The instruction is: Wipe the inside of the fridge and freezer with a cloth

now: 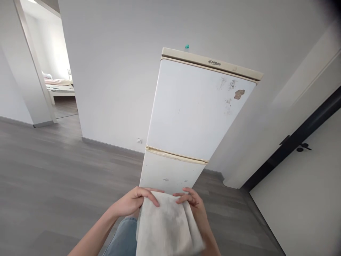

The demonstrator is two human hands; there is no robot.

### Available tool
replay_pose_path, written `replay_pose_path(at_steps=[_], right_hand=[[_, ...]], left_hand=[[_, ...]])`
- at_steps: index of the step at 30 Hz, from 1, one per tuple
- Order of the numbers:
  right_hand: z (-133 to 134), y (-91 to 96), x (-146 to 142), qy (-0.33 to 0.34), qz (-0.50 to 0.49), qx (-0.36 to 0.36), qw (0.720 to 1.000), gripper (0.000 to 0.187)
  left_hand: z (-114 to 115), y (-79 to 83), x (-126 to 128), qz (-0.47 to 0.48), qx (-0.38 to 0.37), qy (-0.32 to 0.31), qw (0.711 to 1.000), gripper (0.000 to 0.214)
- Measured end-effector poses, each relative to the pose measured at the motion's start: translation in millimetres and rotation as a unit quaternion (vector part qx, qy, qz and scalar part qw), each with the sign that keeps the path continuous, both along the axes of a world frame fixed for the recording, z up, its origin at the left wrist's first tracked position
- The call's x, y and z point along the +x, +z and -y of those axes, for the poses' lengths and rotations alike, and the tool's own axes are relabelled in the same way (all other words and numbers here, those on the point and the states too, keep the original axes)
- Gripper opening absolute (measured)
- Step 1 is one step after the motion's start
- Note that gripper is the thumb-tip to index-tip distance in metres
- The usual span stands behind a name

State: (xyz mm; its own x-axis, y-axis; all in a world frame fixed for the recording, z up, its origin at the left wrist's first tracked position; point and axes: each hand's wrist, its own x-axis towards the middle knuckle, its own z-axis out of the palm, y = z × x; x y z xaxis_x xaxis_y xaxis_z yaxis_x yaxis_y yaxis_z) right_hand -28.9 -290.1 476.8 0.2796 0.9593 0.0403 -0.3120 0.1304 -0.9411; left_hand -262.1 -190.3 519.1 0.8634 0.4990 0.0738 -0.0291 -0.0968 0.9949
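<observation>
A white cloth (167,224) with grey smudges hangs in front of me, its lower part a little blurred. My left hand (135,200) is closed on its upper left edge, fingers lying over the front. At the upper right edge, my right hand (190,201) pinches the same cloth, where a fold runs down the side. Just beyond both hands stands a white two-door refrigerator (191,110), with marks and a brown patch near the top right of its upper door.
On top of the refrigerator is a bottle with a green cap (187,46). A wall socket (139,140) sits low on the wall to its left. At right is a white door with a black handle (303,146). A doorway at left shows a bed (61,93).
</observation>
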Motion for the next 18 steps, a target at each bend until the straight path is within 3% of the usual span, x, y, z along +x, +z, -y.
replay_pose_path(at_steps=[4,7,9,11,14,16,18], right_hand=[[-4.6,-3.1,0.9,-0.013,-0.041,-0.010,0.999,0.039],[-6.9,-4.9,-3.8,0.034,-0.066,-0.019,0.997,0.053],[-7.9,-7.8,-8.3,0.087,-0.018,-0.029,0.996,0.054],[-9.5,-12.8,-12.4,0.107,0.061,-0.045,0.991,0.044],[-14.8,-22.6,-17.3,0.060,0.108,-0.069,0.990,0.033],[-20.3,-29.1,-20.4,0.026,0.116,-0.085,0.989,0.035],[-26.9,-34.6,-23.4,0.008,0.139,-0.096,0.986,0.036]], left_hand=[[-3.8,5.7,3.2,0.008,0.000,0.011,1.000,0.034],[-3.1,3.3,4.5,0.016,-0.027,0.054,0.998,0.029],[-2.0,1.6,4.6,0.020,-0.055,0.086,0.995,0.038],[-1.0,-3.1,5.0,0.027,-0.093,0.098,0.990,0.046],[3.5,-24.1,8.0,0.068,-0.230,0.060,0.969,0.049],[10.5,-47.7,11.4,0.102,-0.368,0.027,0.924,0.056],[19.9,-73.6,14.0,0.128,-0.443,0.041,0.886,0.057]])
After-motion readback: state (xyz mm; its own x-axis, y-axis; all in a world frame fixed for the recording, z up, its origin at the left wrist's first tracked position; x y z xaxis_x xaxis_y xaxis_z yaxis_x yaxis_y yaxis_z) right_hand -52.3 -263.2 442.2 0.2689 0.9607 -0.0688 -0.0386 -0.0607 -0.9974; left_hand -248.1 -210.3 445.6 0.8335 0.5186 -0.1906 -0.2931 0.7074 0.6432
